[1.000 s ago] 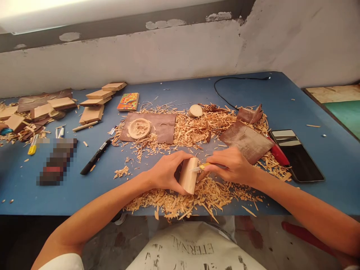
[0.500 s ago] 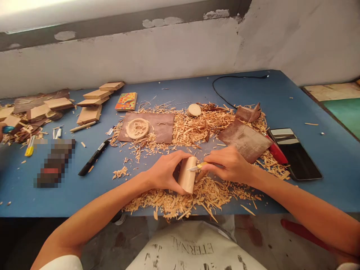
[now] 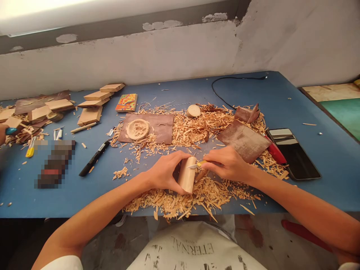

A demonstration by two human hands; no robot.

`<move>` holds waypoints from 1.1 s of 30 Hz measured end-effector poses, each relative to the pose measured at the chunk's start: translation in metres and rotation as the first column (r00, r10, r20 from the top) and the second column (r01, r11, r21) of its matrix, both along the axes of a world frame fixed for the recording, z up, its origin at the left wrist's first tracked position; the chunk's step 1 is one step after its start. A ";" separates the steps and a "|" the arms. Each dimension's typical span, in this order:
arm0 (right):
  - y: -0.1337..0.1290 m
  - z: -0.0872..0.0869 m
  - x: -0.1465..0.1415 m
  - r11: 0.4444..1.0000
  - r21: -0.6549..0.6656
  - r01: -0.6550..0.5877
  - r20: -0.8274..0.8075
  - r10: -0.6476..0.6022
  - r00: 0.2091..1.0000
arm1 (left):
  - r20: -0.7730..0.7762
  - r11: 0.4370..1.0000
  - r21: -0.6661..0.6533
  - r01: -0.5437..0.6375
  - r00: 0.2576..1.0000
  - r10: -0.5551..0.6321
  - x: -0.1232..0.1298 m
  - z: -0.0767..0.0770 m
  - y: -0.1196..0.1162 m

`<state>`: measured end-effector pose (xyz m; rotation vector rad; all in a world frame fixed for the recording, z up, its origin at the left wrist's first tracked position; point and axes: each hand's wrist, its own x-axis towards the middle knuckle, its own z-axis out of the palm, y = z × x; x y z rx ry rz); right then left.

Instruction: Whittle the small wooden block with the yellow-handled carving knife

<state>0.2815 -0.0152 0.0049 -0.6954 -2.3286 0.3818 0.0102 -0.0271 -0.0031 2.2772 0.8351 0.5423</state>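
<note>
A pale wooden block (image 3: 186,176) with a rounded face is gripped at both ends by my left hand (image 3: 168,171), thumb at the near end, fingers at the far end. My right hand (image 3: 225,162) is closed on a yellow-handled knife (image 3: 200,164). Its short blade lies against the block's upper right face. Curled wood shavings (image 3: 208,193) are piled under and around both hands. Behind them, a carved round wooden piece (image 3: 137,129) rests on a brown sheet (image 3: 164,127).
A phone (image 3: 295,153) and a red tool (image 3: 277,153) lie at the right. On the left are a black marker (image 3: 94,158), stacked wooden blocks (image 3: 97,95) and a yellow cutter (image 3: 30,148). Another person's hand (image 3: 2,134) shows at the left edge. A black cable (image 3: 216,90) lies behind.
The knife blade has shifted slightly up and left on the block. At the left edge, the other person's hand has moved a little. My left hand keeps its hold.
</note>
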 end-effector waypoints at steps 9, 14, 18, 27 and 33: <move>0.001 -0.001 0.001 1.000 -0.007 -0.007 0.032 0.007 0.999 | 0.002 0.999 -0.032 -0.014 1.000 0.014 0.001 0.001 0.000; 0.004 -0.002 0.005 0.998 0.064 0.015 0.045 -0.017 0.999 | -0.014 0.999 -0.040 -0.026 1.000 0.025 0.001 0.002 0.000; 0.005 -0.003 0.006 0.977 0.204 0.067 0.070 -0.083 0.994 | -0.026 1.000 -0.018 -0.014 1.000 0.013 0.001 0.001 0.001; 0.035 -0.005 0.027 0.905 0.075 0.420 0.068 -0.425 0.903 | -0.001 1.000 0.000 0.000 1.000 0.000 -0.002 -0.002 0.003; 0.028 -0.003 0.019 0.985 -0.110 0.137 -0.037 -0.141 0.989 | 0.012 1.000 -0.012 -0.003 1.000 0.004 -0.003 -0.002 0.005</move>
